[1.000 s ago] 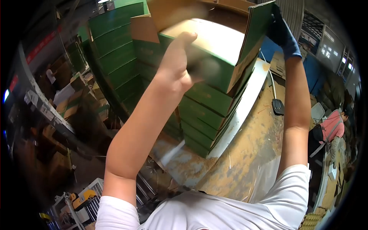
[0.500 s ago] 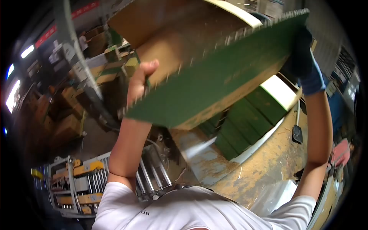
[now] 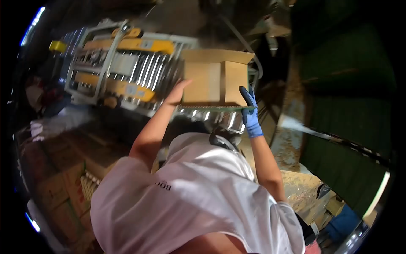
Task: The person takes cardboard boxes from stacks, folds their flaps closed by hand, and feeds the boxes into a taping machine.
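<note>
An open cardboard box (image 3: 204, 82), brown inside with a green outer edge, is held upright at the near end of the roller conveyor, its flaps raised. My bare left hand (image 3: 176, 92) grips its left side near the front corner, thumb toward the inside. On the front right corner is my right hand (image 3: 250, 101) in a blue glove with a dark palm, closed on the side wall. The fingers beneath and outside the box are partly hidden. Whether the box rests on the rollers, I cannot tell.
The roller conveyor (image 3: 148, 67) with yellow-orange side guards runs off to the left. Stacked green cartons (image 3: 347, 131) stand on the right beside a worn tabletop (image 3: 302, 190). More brown cartons (image 3: 55, 178) lie at lower left.
My view has swung left from the table to the conveyor. Both hands have brought the box down from its raised, tilted position, and its open top now faces me.
</note>
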`<state>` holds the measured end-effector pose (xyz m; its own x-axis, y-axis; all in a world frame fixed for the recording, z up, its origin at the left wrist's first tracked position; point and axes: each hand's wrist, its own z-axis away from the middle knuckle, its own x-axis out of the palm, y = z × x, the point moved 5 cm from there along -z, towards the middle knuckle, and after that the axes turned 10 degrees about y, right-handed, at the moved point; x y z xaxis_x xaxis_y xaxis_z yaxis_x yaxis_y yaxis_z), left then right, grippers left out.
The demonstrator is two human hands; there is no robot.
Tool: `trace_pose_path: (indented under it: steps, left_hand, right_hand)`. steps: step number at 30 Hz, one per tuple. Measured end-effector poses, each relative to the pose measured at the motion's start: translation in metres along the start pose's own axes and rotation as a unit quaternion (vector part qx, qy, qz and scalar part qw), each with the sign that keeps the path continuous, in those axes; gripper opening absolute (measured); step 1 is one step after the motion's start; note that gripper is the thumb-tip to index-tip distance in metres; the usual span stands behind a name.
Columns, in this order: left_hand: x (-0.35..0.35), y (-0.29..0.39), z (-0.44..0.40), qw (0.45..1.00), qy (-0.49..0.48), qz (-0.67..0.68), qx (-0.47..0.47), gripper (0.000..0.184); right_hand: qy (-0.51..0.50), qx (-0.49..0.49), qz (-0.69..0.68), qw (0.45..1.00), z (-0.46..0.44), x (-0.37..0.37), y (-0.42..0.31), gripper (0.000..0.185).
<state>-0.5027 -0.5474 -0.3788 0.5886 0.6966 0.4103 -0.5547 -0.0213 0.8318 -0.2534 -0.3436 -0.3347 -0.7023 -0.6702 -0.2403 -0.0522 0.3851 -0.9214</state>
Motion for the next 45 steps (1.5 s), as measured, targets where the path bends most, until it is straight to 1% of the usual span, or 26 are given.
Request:
trace_pose_path:
  steps: [2, 3, 4, 5, 6, 8, 9, 10, 11, 14, 15, 16, 18, 20, 22, 23, 26, 28, 30, 34, 36, 38, 40, 42, 44, 45]
  left_hand:
    - [-0.053, -0.033, -0.015, 0.995, 0.073, -0.006, -0.069, 0.050]
    - [-0.070, -0.032, -0.020, 0.966, 0.099, -0.241, 0.007, 0.053]
    - [-0.076, -0.025, -0.018, 0.877, 0.113, -0.460, 0.078, 0.056]
    - [-0.082, -0.021, -0.014, 0.736, 0.116, -0.650, 0.145, 0.059]
    - [-0.093, -0.024, -0.015, 0.784, 0.091, -0.608, 0.085, 0.062]
    - [-0.106, -0.024, -0.019, 0.859, 0.042, -0.510, -0.029, 0.069]
    - [-0.110, -0.025, -0.022, 0.858, -0.005, -0.507, -0.083, 0.074]
    - [-0.117, -0.020, -0.022, 0.901, 0.032, -0.402, -0.162, 0.075]
    - [-0.119, -0.012, -0.022, 0.924, 0.067, -0.289, -0.240, 0.076]
    - [-0.095, 0.034, -0.025, 0.918, 0.165, -0.346, -0.101, 0.092]
    - [-0.073, 0.055, -0.023, 0.865, 0.230, -0.436, 0.089, 0.097]
    - [-0.051, 0.080, -0.015, 0.768, 0.287, -0.504, 0.272, 0.102]
    - [-0.007, 0.111, -0.018, 0.604, 0.122, -0.678, 0.400, 0.106]
    - [0.016, 0.104, -0.023, 0.605, 0.030, -0.704, 0.372, 0.096]
    - [0.009, 0.078, -0.022, 0.632, -0.004, -0.703, 0.327, 0.089]
    - [0.003, 0.078, -0.018, 0.635, -0.003, -0.710, 0.303, 0.087]
    - [-0.024, 0.061, -0.005, 0.647, -0.009, -0.732, 0.213, 0.084]
    - [-0.060, 0.013, 0.005, 0.645, 0.055, -0.713, 0.269, 0.094]
    - [-0.078, 0.015, 0.006, 0.629, 0.099, -0.736, 0.229, 0.096]
    - [-0.117, 0.032, -0.019, 0.592, 0.181, -0.772, 0.141, 0.095]
    - [-0.137, 0.048, -0.026, 0.588, 0.208, -0.780, 0.057, 0.093]
    - [-0.148, 0.068, -0.025, 0.582, 0.211, -0.783, 0.060, 0.088]
    - [-0.164, 0.054, -0.027, 0.504, 0.211, -0.830, 0.114, 0.073]
    - [-0.120, 0.079, -0.014, 0.652, 0.165, -0.721, 0.165, 0.060]
    - [-0.104, 0.058, -0.008, 0.617, 0.112, -0.747, 0.222, 0.057]
    - [-0.102, 0.042, -0.010, 0.588, 0.121, -0.759, 0.250, 0.060]
  right_hand:
    - [-0.018, 0.033, -0.006, 0.999, 0.014, 0.042, 0.031, 0.066]
    - [-0.024, 0.105, -0.017, 0.994, 0.022, 0.059, 0.046, 0.054]
    - [-0.022, 0.105, -0.010, 0.994, 0.037, 0.067, 0.058, 0.049]
    - [-0.020, 0.105, -0.003, 0.994, 0.048, 0.076, 0.065, 0.043]
    - [0.009, 0.149, -0.033, 0.988, 0.061, 0.083, 0.074, 0.040]
    - [0.138, 0.397, -0.195, 0.886, 0.073, 0.098, 0.097, 0.033]
    - [0.158, 0.420, -0.162, 0.879, 0.074, 0.101, 0.102, 0.033]
    - [0.179, 0.447, -0.125, 0.867, 0.072, 0.103, 0.092, 0.034]
    - [0.194, 0.439, -0.158, 0.863, 0.069, 0.107, 0.085, 0.034]
    - [0.203, 0.334, -0.095, 0.915, 0.072, 0.115, 0.086, 0.041]
    - [0.217, 0.311, -0.067, 0.923, 0.070, 0.115, 0.089, 0.052]
    - [0.229, 0.289, -0.038, 0.929, 0.068, 0.115, 0.091, 0.064]
    - [0.230, 0.277, 0.015, 0.933, 0.064, 0.116, 0.091, 0.084]
    - [0.207, 0.299, 0.066, 0.929, 0.059, 0.117, 0.089, 0.102]
    - [0.179, 0.315, 0.066, 0.930, 0.052, 0.130, 0.088, 0.102]
    - [0.150, 0.283, 0.093, 0.943, 0.045, 0.138, 0.083, 0.095]
    - [0.157, 0.322, -0.039, 0.933, 0.032, 0.181, 0.074, 0.080]
    - [0.184, 0.334, -0.034, 0.924, 0.025, 0.214, 0.058, 0.077]
    - [0.184, 0.264, -0.040, 0.946, 0.023, 0.246, 0.075, 0.077]
    - [0.138, 0.265, -0.055, 0.953, -0.001, 0.301, 0.087, 0.077]
    - [0.026, 0.314, -0.148, 0.937, -0.032, 0.319, 0.064, 0.081]
    - [-0.052, 0.328, -0.122, 0.936, -0.063, 0.316, -0.005, 0.068]
    - [-0.242, 0.355, -0.093, 0.898, -0.049, 0.340, 0.050, 0.043]
    - [-0.336, 0.213, 0.077, 0.914, -0.048, 0.337, 0.045, 0.034]
    - [-0.351, 0.082, 0.232, 0.903, -0.037, 0.320, 0.039, 0.030]
    - [-0.336, 0.104, 0.234, 0.906, -0.043, 0.297, 0.014, 0.034]
